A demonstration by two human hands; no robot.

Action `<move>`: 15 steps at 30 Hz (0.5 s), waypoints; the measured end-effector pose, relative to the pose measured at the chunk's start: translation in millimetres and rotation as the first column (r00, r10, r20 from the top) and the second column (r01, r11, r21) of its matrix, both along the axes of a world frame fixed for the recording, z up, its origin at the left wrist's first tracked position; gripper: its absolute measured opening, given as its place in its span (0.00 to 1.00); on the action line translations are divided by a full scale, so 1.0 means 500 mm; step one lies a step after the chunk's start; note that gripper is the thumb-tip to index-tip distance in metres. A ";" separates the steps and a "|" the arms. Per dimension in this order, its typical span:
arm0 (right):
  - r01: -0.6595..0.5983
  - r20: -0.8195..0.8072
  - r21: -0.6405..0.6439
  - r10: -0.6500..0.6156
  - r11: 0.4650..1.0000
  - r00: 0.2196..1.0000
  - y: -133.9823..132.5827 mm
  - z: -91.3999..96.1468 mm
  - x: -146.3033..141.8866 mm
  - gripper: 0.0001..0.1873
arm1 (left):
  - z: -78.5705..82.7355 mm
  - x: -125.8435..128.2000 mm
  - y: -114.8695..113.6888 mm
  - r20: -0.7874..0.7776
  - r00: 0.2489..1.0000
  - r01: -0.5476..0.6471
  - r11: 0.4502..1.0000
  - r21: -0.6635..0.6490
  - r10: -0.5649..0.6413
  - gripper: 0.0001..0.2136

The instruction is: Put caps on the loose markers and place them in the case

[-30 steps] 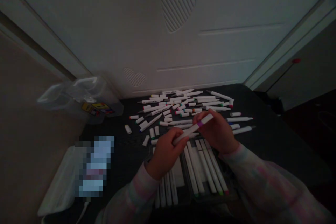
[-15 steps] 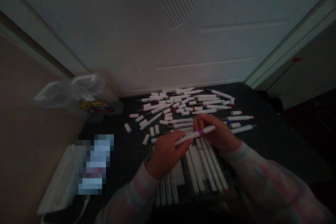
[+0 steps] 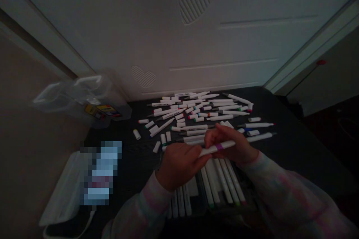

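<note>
A white marker (image 3: 228,144) with a purple band lies slantwise between my two hands, above an open case (image 3: 205,194). My left hand (image 3: 182,164) pinches its left part between thumb and fingers. My right hand (image 3: 234,143) is curled round the right part, its fingers behind and below the barrel; the exact contact is partly hidden. Beneath the hands, several white markers (image 3: 224,181) lie side by side in the case. Further markers (image 3: 185,208) fill its left section, partly covered by my left hand and sleeve.
Uncapped markers (image 3: 161,128) and loose caps (image 3: 136,134) are strewn over the dark tabletop (image 3: 283,160). A clear plastic case (image 3: 120,99) stands at the back left. A blurred-out phone (image 3: 103,173) and a white box-like object (image 3: 60,190) with a cable lie left. A white panel (image 3: 157,26) rises behind.
The marker has shifted slightly right and down, with its left end now hidden in my left hand. My right hand's fingers have shifted slightly around it. The view has moved a little.
</note>
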State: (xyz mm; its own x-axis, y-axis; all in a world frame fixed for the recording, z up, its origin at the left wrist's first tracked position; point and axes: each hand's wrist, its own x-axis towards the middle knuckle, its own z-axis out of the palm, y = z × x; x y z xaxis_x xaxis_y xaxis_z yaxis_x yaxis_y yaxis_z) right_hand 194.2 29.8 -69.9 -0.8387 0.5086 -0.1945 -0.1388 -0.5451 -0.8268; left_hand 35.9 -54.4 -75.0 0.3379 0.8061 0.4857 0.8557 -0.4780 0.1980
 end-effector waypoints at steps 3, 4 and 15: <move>-0.077 -0.025 -0.020 0.077 0.997 0.997 -0.002 -0.002 0.002 0.33 | 0.001 0.001 0.000 0.003 1.000 -0.008 1.000 -0.006 0.008 0.13; -0.101 -0.038 -0.020 0.100 0.995 0.994 -0.002 -0.003 0.003 0.35 | 0.001 0.002 0.000 0.007 1.000 -0.010 1.000 -0.001 0.010 0.13; -0.132 -0.152 -0.036 0.125 0.991 0.980 -0.010 -0.018 0.010 0.38 | -0.003 0.002 0.004 0.124 0.992 0.021 0.997 0.079 -0.030 0.15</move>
